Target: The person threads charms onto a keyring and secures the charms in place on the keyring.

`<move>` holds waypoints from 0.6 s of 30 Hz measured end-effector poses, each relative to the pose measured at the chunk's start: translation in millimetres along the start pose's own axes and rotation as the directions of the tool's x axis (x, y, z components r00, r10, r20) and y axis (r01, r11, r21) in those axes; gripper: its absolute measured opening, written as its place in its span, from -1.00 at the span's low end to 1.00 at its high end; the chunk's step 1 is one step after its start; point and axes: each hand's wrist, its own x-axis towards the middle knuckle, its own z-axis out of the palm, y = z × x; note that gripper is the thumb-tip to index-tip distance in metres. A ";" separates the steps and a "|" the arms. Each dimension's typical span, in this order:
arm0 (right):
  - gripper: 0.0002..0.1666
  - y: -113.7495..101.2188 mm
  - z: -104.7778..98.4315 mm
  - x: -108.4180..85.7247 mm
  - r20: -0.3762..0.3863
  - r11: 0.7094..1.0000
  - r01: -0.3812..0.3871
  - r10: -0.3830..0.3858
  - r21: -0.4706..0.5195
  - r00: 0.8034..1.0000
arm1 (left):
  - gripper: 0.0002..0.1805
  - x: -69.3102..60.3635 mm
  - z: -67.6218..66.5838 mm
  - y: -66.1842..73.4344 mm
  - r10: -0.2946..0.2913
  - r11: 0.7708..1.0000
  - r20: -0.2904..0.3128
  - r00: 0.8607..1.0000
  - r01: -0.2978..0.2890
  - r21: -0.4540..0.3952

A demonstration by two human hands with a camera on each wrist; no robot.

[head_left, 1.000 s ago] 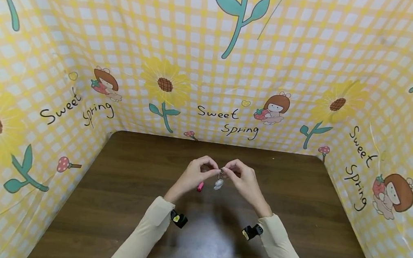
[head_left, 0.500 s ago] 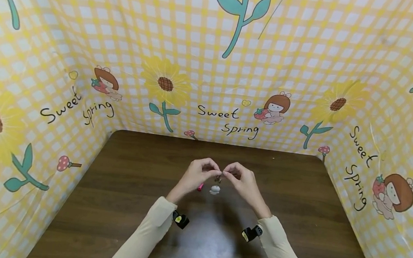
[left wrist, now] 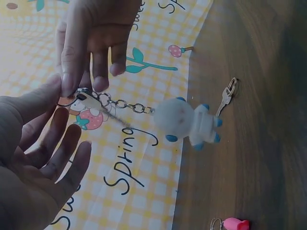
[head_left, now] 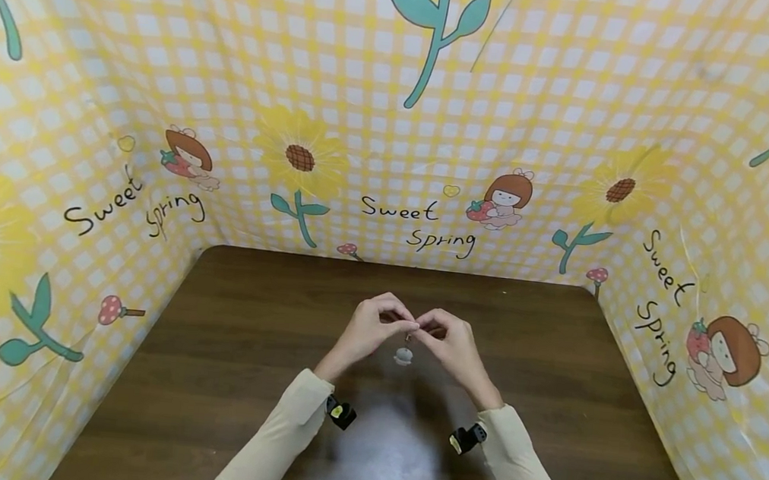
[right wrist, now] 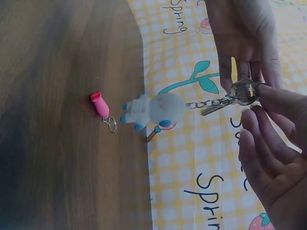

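Observation:
In the head view, my left hand (head_left: 371, 330) and right hand (head_left: 447, 342) meet at the fingertips above the table. Between them they pinch the metal split ring (left wrist: 67, 101) of a keychain. On that ring is a key (left wrist: 91, 101), its blade pointing down. A short chain (right wrist: 213, 102) hangs from it and ends in a small white figure (right wrist: 165, 108) with blue ears and feet. The fingertips partly cover the ring, so which hand bears it cannot be told. The lower fingers of both hands are spread loosely beneath.
A pink tag (right wrist: 100, 104) with its own small ring lies on the brown wooden table (head_left: 242, 380). Another key (left wrist: 226, 98) on a ring lies there too. Yellow checked cloth (head_left: 392, 157) walls the table at the back and sides.
The white figure, tilted earlier, now hangs lower beneath the fingers. My hands have drawn closer together at the tips. The pink tag is now hidden in the head view, which has shifted slightly.

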 end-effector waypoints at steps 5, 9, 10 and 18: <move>-0.95 -0.2 -5.7 -0.8 -0.039 1.000 0.012 -0.012 -0.004 0.999 | -0.92 -0.7 1.6 -0.4 -0.024 1.000 0.003 1.000 0.024 -0.001; -0.93 2.5 -12.9 -1.4 -0.037 1.000 -0.017 0.017 -0.001 0.999 | -0.93 -3.3 -1.9 -5.7 -0.082 0.996 -0.018 0.996 0.082 -0.017; -0.92 3.4 -15.8 -1.8 -0.035 1.000 -0.027 0.027 -0.008 0.999 | -0.93 -4.0 -3.5 -7.1 -0.098 0.995 -0.030 0.995 0.097 -0.024; -0.91 14.1 -40.5 -7.9 -0.087 0.988 -0.095 0.085 -0.119 0.993 | -0.92 -12.5 -22.2 -14.2 -0.169 0.985 -0.095 0.981 0.165 -0.047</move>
